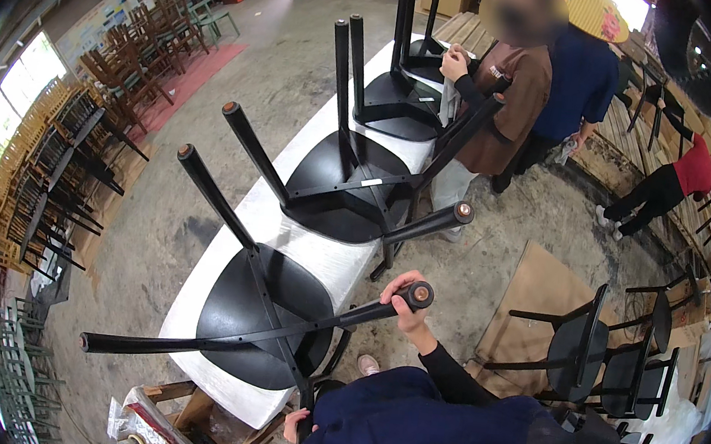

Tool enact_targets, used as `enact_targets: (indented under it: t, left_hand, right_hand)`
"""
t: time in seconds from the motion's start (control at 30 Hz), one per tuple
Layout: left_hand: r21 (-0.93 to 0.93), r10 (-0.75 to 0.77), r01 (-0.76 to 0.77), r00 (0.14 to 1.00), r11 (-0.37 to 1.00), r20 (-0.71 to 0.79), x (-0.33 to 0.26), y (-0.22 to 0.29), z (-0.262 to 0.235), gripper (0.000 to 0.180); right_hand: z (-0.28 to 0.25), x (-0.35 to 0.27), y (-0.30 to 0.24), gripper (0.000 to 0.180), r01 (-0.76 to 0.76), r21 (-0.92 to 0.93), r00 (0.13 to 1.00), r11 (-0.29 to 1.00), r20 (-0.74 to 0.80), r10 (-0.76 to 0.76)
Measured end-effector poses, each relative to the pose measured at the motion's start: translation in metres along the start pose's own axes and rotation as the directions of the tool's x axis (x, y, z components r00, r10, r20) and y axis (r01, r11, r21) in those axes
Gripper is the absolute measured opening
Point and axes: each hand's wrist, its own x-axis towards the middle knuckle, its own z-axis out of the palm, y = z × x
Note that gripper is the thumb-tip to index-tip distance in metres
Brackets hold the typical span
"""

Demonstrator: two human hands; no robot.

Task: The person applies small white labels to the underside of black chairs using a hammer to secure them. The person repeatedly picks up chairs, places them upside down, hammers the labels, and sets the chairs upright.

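The black chair (229,308) lay upside down at the near end of the long counter (321,263), its seat flat on the white covering and its legs sticking up and outward, with crossed bars running between them. The person's right hand (403,307) was wrapped around one leg just below its copper-coloured tip. The left hand (297,426) was low at the near leg, its fingers showing beside the dark wood; the rest was hidden, so I could not tell whether it gripped.

The covering looked smooth, so a hard sideways pull on the held leg could have made the seat slide or pivot. The seat also sat close to the counter's near end, and too much weight put on that side might have tipped it off toward the wooden crate (168,395) below. A swing of the held leg away from the person could have knocked the next chair (322,206), also upturned, and scuffed the finish.

Farther along the counter stood more upturned chairs, with a co-worker in a brown top (514,117) beside them. On the right, black chairs (575,359) stood by a cardboard sheet (530,297) on the floor.
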Motion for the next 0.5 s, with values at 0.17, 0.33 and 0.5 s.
enact_targets:
  t: [0.17,0.33,0.5]
  left_hand:
    - [0.047,-0.056,0.058,0.997,0.997,-0.053,0.008,0.024,0.003,0.051]
    - [0.039,-0.144,0.145,0.989,0.989,-0.032,0.014,0.035,0.001,0.049]
    - [-0.108,-0.197,0.181,0.967,0.978,-0.161,0.043,0.061,0.002,0.046]
  right_hand:
    - [0.004,-0.002,0.000,0.027,-0.006,0.033,1.000,0.999,0.007,0.006]
    - [0.011,0.002,-0.008,0.025,0.028,-0.017,1.000,0.999,0.012,-0.028]
    - [0.043,0.027,-0.025,0.013,-0.001,-0.102,0.999,0.995,0.039,0.005]
